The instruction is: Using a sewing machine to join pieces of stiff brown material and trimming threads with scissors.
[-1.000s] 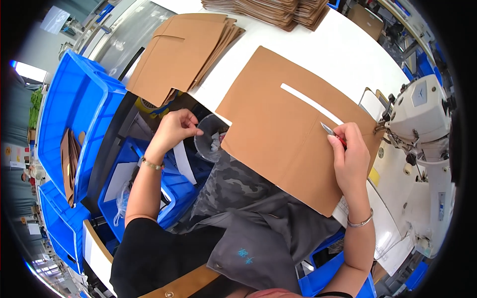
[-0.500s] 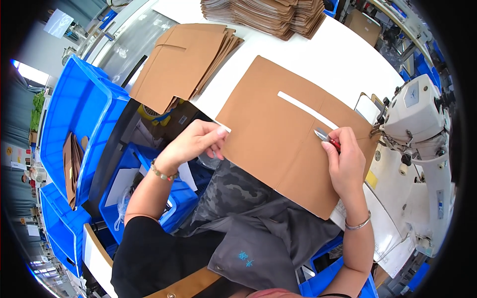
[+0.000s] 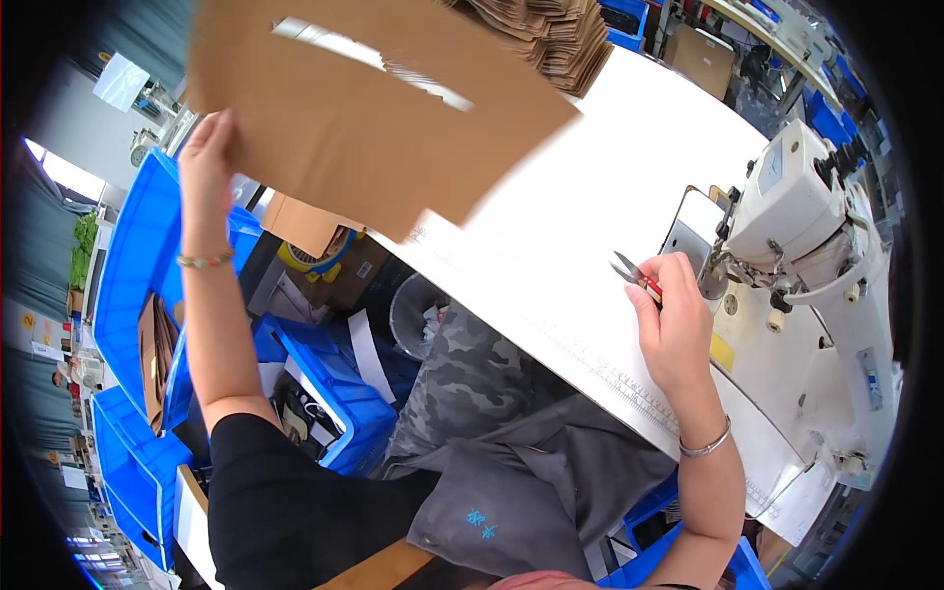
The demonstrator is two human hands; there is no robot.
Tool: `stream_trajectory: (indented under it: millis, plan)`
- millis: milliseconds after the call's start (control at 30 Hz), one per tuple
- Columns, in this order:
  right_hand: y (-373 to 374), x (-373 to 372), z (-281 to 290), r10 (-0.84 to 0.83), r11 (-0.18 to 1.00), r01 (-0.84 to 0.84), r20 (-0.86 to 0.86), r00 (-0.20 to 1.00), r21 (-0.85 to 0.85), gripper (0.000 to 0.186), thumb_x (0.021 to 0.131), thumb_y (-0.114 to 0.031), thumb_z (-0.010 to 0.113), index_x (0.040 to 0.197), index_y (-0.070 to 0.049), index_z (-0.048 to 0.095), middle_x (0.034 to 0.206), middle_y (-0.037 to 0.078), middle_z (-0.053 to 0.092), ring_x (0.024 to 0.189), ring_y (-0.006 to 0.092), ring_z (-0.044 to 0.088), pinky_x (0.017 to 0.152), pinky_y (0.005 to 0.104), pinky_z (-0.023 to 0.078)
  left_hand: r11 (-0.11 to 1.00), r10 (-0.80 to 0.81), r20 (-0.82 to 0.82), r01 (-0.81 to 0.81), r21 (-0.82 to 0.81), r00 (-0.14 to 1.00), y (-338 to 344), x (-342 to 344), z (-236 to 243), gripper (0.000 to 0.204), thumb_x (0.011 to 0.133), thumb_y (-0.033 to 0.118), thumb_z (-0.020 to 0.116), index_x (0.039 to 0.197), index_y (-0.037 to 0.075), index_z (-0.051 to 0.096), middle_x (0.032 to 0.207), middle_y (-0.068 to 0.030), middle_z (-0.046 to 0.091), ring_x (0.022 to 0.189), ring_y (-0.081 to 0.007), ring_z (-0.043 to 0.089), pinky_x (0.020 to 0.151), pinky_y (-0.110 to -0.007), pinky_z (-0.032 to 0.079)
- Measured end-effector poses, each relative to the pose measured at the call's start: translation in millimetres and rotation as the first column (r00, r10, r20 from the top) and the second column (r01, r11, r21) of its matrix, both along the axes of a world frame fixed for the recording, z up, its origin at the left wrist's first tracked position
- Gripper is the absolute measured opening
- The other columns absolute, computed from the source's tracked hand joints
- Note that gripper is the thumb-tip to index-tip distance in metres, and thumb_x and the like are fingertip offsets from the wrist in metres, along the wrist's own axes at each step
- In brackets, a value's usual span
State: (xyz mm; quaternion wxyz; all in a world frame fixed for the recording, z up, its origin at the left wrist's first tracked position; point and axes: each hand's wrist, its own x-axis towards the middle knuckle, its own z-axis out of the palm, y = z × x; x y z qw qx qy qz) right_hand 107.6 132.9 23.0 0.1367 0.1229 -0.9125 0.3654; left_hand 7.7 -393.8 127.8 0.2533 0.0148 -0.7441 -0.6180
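Observation:
My left hand [image 3: 206,162] is closed on the edge of a large brown sheet [image 3: 344,138], which hangs in the air over the table's left side. A long slot runs through the sheet, with white showing in it, and one corner has a notch. Motion blurs its edges. In my right hand [image 3: 678,329], closed near the sewing machine, are small thread snips [image 3: 650,287] with red handles. Their blades stand apart and point up and left over the white tabletop [image 3: 551,226]. Under the raised sheet, a pile of brown sheets [image 3: 303,224] is mostly hidden.
A white sewing machine [image 3: 796,192] stands at the right, with a phone-like device [image 3: 683,246] beside it. A tall brown stack [image 3: 565,54] is at the table's far end. Blue bins [image 3: 133,285] line the left. Below the table edge is a clear waste bin [image 3: 405,310].
My left hand has gripped the brown sheet and swung it up and left, off the table beside the sewing machine. My right hand stays near its place, still holding the snips.

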Motion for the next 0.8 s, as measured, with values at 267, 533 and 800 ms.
stream_trajectory:
  millis: [267,533,800]
  plan:
    - [-0.4,-7.1,-11.4,0.001,1.000,-0.001,0.022,1.000,0.018,0.017,0.093,-0.015,0.069,0.101,-0.006,0.057,0.096,0.009,0.059,0.077,0.0300,0.064,0.066,0.0401,0.049,0.688,0.575,0.288,-0.262,-0.677,0.766,-185.3,-21.3,-30.8,0.042,0.093,0.035,0.076,0.115,-0.001,0.071,0.100,-0.0067,0.074,0.086,-0.0210,0.072,0.074,-0.032,0.057]
    - [-2.7,-5.8,-14.7,-0.021,0.993,0.015,0.050,0.999,0.114,0.022,0.090,-0.020,0.072,0.103,-0.008,0.059,0.099,0.009,0.060,0.079,0.0300,0.065,0.067,0.0409,0.051,0.119,0.567,-0.230,-0.355,-0.927,0.791,-21.2,-45.5,-109.8,0.084,0.095,0.061,0.060,0.152,0.001,0.042,0.158,-0.0236,0.041,0.145,-0.0428,0.038,0.116,-0.051,0.036]
    - [-2.3,-2.4,-10.1,0.014,0.979,-0.022,0.042,0.999,0.202,0.032,0.085,-0.027,0.077,0.105,-0.009,0.060,0.096,0.007,0.060,0.081,0.0265,0.067,0.065,0.0394,0.052,0.314,0.338,-0.016,-0.129,-0.940,0.941,34.3,-55.8,-88.9,0.063,0.097,0.053,0.062,0.137,0.004,0.058,0.139,-0.0194,0.059,0.126,-0.0402,0.057,0.104,-0.048,0.047]
